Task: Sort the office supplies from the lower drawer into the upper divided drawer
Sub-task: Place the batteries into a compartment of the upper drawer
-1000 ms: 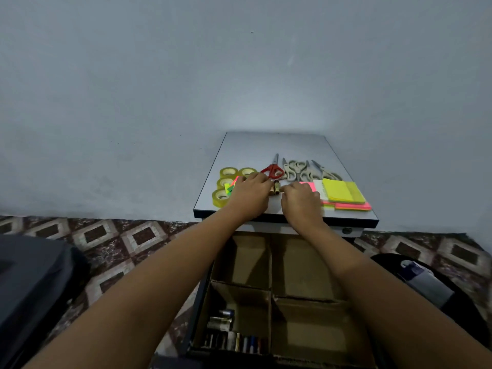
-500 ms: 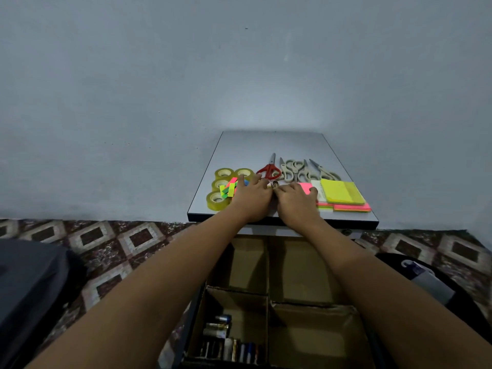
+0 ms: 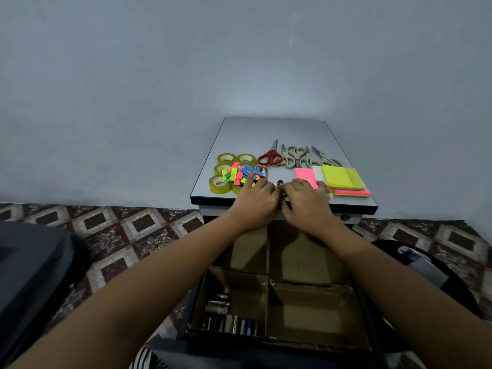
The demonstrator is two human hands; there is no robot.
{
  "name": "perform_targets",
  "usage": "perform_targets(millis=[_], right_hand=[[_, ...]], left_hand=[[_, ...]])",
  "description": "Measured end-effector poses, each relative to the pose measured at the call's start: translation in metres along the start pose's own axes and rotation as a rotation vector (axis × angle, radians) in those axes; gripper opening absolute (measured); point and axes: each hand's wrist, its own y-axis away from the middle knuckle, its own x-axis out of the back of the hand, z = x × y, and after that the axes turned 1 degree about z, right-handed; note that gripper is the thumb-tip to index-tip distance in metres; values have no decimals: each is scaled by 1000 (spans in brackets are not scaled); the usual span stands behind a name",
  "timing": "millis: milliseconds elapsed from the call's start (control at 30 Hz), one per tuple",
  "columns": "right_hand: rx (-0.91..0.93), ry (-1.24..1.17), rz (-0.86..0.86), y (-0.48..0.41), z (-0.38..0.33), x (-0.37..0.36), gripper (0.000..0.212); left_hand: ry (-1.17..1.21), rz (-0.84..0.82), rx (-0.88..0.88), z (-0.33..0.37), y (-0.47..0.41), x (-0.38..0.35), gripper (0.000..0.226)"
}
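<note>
hands meet at the front edge of the worktop [image 3: 266, 129], right above the open divided drawer [image 3: 267, 302]. the left hand [image 3: 255, 206] and the right hand [image 3: 306, 206] are side by side and almost touching. a small battery [image 3: 279, 184] lies on the worktop just past the fingertips, between the two hands. the left hand has one finger stretched out to the pile of little colour flags [image 3: 241, 174], and its other fingers are bent down. the right hand's fingers are bent down on the worktop too. i cannot tell if either grip has hold of anything, because the backs of the hands hide what is under them.

some batteries [image 3: 226, 319] already lie in the near left box of the drawer. the other three boxes look bare. tape rolls [image 3: 226, 158], scissors [image 3: 271, 157] and sticky notes [image 3: 343, 178] wait in rows on the worktop.

i think the battery step is in hand. the next move calls for a tight pinch on the small round battery so it does not roll, then a short trip down to the near left box.
</note>
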Motion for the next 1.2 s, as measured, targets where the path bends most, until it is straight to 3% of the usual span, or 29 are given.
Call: perform_targets(millis=[133,267,433,500,667,800,967,1200], right_hand=[[31,1,36,10,-2,-3,37],[52,5,187,13,-5,-6,29],[38,-67,300,14,-8,-4,23],[13,-192,348,18,-11,0,19],[-196,-601,424,55,-40,16,21],[-320,-811,347,100,-69,6,20],[-439,-849,111,146,-98,-25,20],[-468,-835,111,154,-103,-33,21]], left_hand=[[15,45,-28,2,8,6,28],[35,68,-69,2,9,9,37],[143,180,-64,-1,12,17,29],[315,190,26,-2,16,29,21],[809,115,366,-4,48,50,25],[932,-95,498,2,93,47,18],[905,-397,537,16,135,19,20],[833,-631,448,29,150,-3,28]])
